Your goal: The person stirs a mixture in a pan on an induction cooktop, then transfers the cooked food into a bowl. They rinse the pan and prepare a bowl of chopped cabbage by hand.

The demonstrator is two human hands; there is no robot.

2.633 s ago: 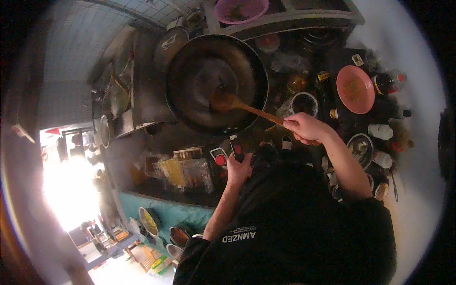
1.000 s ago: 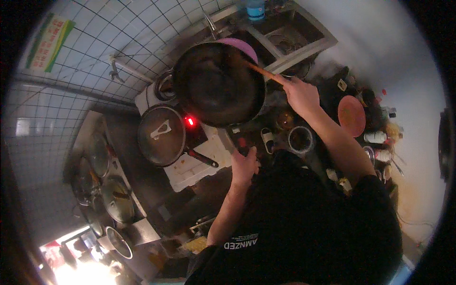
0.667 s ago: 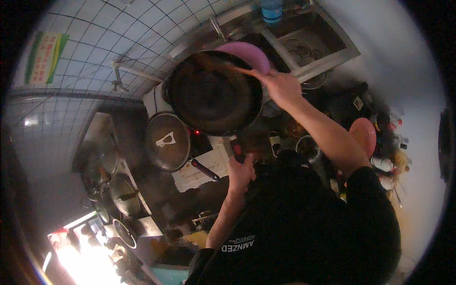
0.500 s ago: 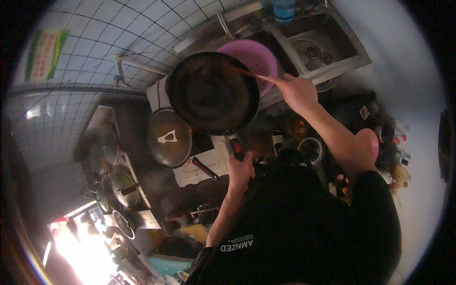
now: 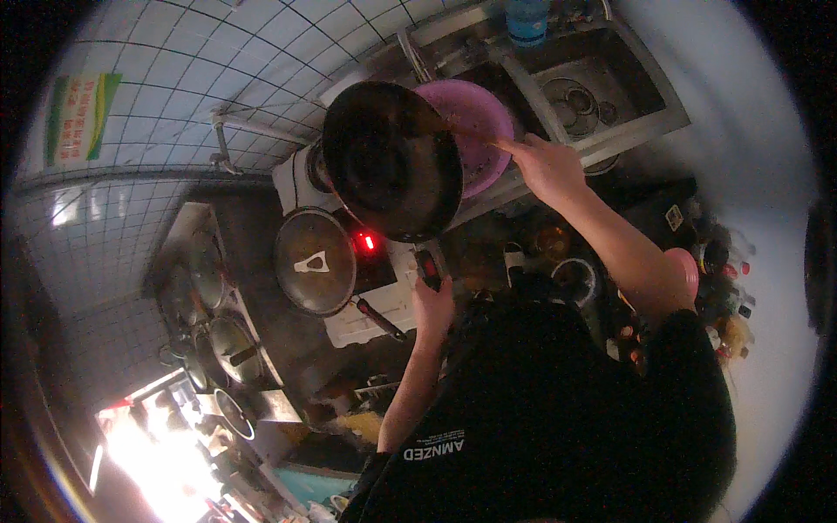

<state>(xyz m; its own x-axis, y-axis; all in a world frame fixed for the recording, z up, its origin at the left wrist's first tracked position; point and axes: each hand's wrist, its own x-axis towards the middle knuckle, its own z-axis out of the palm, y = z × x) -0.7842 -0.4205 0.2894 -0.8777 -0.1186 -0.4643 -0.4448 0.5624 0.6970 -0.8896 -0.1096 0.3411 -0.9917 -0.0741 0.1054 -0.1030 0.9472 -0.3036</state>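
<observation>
My left hand (image 5: 432,305) is closed round the black handle of a large dark wok (image 5: 384,166). The wok is lifted and tilted to the right, its right edge over a pink plastic basin (image 5: 486,109). Between the fingers of my right hand (image 5: 549,170) is a brown, wooden-looking spatula (image 5: 475,135); its far end reaches across the basin to the inside of the wok. Whatever lies in the wok is too dark to make out. Left of the wok, a round pan lid or covered pan (image 5: 323,275) has a white triangular piece on top.
A cooker showing a red light (image 5: 367,242) lies under the wok. Beyond the basin is a steel double sink (image 5: 602,83) with a blue bottle (image 5: 527,24). Bottles and jars (image 5: 728,270) crowd the right side. Several pans (image 5: 231,349) stand on a shelf at left.
The wok has tilted further toward the basin on its right. A red light on the cooker now shows beneath it. The spatula's far end stays at the wok's right side.
</observation>
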